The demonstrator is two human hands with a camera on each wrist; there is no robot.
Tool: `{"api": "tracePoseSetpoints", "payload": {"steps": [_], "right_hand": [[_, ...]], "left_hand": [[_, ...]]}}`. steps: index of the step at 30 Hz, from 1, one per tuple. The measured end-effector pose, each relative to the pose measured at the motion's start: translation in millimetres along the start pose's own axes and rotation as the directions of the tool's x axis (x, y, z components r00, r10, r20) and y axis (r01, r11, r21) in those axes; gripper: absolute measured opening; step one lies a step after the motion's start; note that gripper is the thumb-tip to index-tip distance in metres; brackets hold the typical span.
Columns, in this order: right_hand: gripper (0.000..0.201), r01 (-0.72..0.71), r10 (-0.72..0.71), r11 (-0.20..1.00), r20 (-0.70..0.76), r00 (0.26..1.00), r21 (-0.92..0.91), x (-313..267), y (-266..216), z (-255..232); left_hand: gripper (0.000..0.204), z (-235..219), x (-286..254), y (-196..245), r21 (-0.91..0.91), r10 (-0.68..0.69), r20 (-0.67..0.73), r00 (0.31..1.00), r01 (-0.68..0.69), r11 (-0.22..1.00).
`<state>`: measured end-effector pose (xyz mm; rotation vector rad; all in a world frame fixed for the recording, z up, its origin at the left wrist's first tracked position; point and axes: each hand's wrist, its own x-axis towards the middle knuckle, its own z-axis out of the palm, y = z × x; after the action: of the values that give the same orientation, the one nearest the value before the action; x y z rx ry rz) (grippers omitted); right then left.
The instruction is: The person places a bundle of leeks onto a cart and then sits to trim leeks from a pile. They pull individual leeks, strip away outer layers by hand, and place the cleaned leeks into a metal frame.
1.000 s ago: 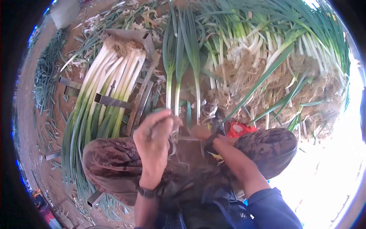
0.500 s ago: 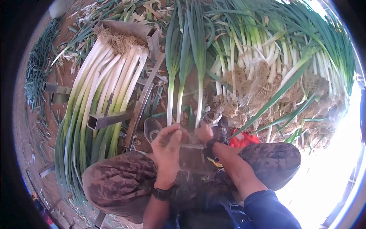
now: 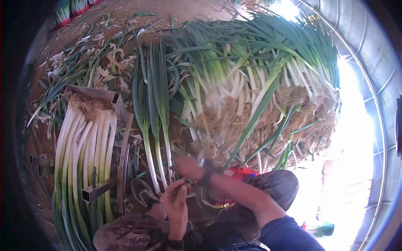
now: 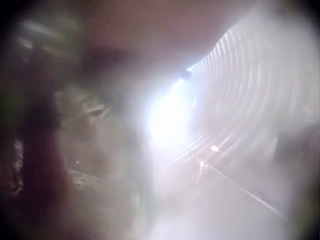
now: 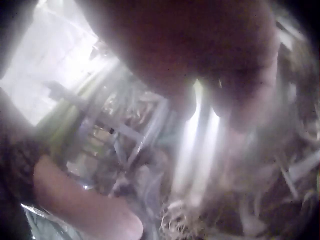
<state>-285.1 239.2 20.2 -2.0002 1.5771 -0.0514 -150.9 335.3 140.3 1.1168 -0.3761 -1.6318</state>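
Three long green onions with white stems and dark green leaves run toward me, their lower ends at my hands. My right hand is blurred beside the rightmost stem in the head view. In the right wrist view, the fingers of that hand grip two white stems, with pale roots hanging below. My left hand is just below, fingers bent and thumb near the index finger, right by the stem ends. I cannot tell whether it pinches anything. The left wrist view is washed out.
On the left, a metal frame holds a row of green onions, roots against its end plate. A large pile of rooted green onions lies right. Leaf scraps litter the ground. A red bag sits by my knee.
The head view has tilted up and turned right, so the scene sits lower and further left. My left hand has come down beside the stem ends; my right hand has moved close above it.
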Motion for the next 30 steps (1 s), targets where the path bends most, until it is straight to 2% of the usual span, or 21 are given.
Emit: {"api": "tracePoseSetpoints", "payload": {"steps": [2,4,7,10,12,13,15,17,18,20,21,22,23,24,25,26,27,28,29,30], "right_hand": [[0.028,0.121,-0.132,0.989,-0.125,0.983,-0.089,23.5,-3.1,-47.0],[0.019,0.282,-0.359,0.888,-0.164,0.919,-0.364,49.9,9.0,-90.8],[0.012,0.114,-0.295,0.886,-0.356,0.887,-0.45,76.1,28.8,-161.5],[0.022,-0.21,-0.164,0.839,-0.601,0.782,-0.502,88.0,104.6,-216.5],[0.03,-0.411,0.148,0.832,-0.566,0.811,-0.372,54.7,110.9,-265.8],[0.032,-0.425,0.168,0.806,-0.528,0.832,-0.413,33.2,122.7,-279.1],[0.033,-0.445,0.194,0.768,-0.494,0.847,-0.461,-8.3,131.6,-294.1],[0.038,-0.37,0.101,0.774,-0.477,0.873,-0.513,-43.3,128.5,-297.3],[0.038,-0.382,0.111,0.771,-0.483,0.869,-0.51,-55.6,132.6,-294.6],[0.041,-0.268,-0.124,0.728,-0.506,0.853,-0.631,-77.4,143.6,-290.1],[0.039,-0.309,-0.165,0.634,-0.514,0.842,-0.709,-82.7,149.2,-288.4],[0.039,-0.315,-0.166,0.636,-0.523,0.836,-0.704,-90.3,154.1,-288.1],[0.047,-0.388,-0.133,0.593,-0.561,0.817,-0.705,-96.9,153.4,-288.6],[0.054,-0.458,-0.1,0.545,-0.597,0.796,-0.702,-102.6,151.4,-287.7],[0.054,-0.462,-0.098,0.545,-0.601,0.793,-0.699,-107.0,153.1,-282.5],[0.049,-0.59,0.067,0.647,-0.735,0.674,-0.482,-110.0,156.0,-277.2],[0.045,-0.678,0.248,0.699,-0.811,0.53,-0.23,-113.4,159.2,-274.9],[0.045,-0.678,0.247,0.7,-0.815,0.524,-0.224,-117.6,164.4,-281.5],[0.039,-0.584,0.544,0.797,-0.603,0.584,0.153,-121.8,166.4,-293.6],[0.034,-0.493,0.69,0.691,-0.277,0.669,0.529,-126.9,166.9,-301.0]], "left_hand": [[0.021,-0.4,0.5,-2.5,0.008,0.008,-0.005,1.0,-0.008,1.0],[0.022,-1.4,2.0,-5.5,0.028,0.013,-0.019,1.0,-0.012,1.0],[0.022,1.8,2.6,-2.6,0.068,0.008,-0.057,0.998,-0.004,0.998],[0.021,1.3,2.9,-2.5,0.112,-0.003,-0.065,0.998,0.011,0.994],[0.02,-0.6,3.2,-4.4,0.134,-0.004,-0.049,0.999,0.011,0.991],[0.02,-1.6,4.1,-6.6,0.145,0.006,-0.045,0.999,0.001,0.989],[0.02,-3.3,6.7,-17.6,0.145,0.008,-0.03,1.0,-0.004,0.989],[0.02,-7.6,12.3,-29.1,0.044,0.058,0.033,0.998,-0.059,0.997],[0.02,-8.4,12.8,-29.1,0.047,0.052,0.044,0.998,-0.054,0.997],[0.022,-5.3,11.9,-26.5,0.085,-0.037,0.074,0.997,0.031,0.996],[0.022,-2.6,11.5,-27.8,0.09,-0.033,0.086,0.996,0.025,0.996],[0.021,-1.9,10.2,-30.1,0.07,-0.02,0.085,0.996,0.014,0.997],[0.021,-1.1,9.1,-30.6,0.048,-0.006,0.08,0.997,0.002,0.999],[0.021,-0.8,8.9,-30.3,0.052,-0.003,0.082,0.997,-0.002,0.999],[0.021,-0.6,9.0,-29.6,0.104,-0.002,0.093,0.996,-0.008,0.995],[0.021,0.2,8.6,-29.2,0.154,-0.001,0.104,0.995,-0.015,0.988],[0.021,0.0,8.3,-31.5,0.155,0.002,0.109,0.994,-0.019,0.988],[0.021,-0.7,9.3,-35.2,0.16,0.004,0.097,0.995,-0.02,0.987],[0.021,-0.2,9.1,-35.6,0.166,0.007,0.086,0.996,-0.021,0.986],[0.021,0.3,7.5,-34.9,0.17,0.012,0.094,0.995,-0.028,0.985]]}}
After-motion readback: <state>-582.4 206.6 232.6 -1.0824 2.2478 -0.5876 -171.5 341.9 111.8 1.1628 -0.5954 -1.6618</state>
